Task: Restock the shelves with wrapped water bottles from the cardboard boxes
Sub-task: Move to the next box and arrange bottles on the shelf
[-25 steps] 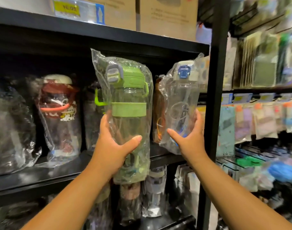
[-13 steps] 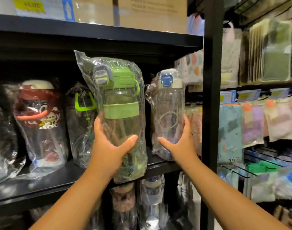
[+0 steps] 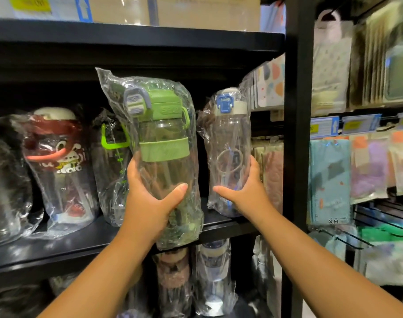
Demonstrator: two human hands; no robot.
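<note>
As the right hand (image 3: pixel 248 196) is clasping the blue-capped wrapped clear bottle (image 3: pixel 228 138), the left hand (image 3: pixel 150 207), clamping the green-lidded wrapped bottle (image 3: pixel 164 134), should be seating it upright.

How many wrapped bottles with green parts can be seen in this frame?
2. The green-lidded bottle is gripped by the left hand in front of the shelf; the green-handled bottle stands on the shelf to its left. More may hide behind the front row.

free: shelf (image 3: pixel 86 239) gap left of blue-capped bottle (image 3: pixel 228 134) | blocked: post (image 3: pixel 298 157) right; upper shelf (image 3: pixel 136 35) overhead
</note>
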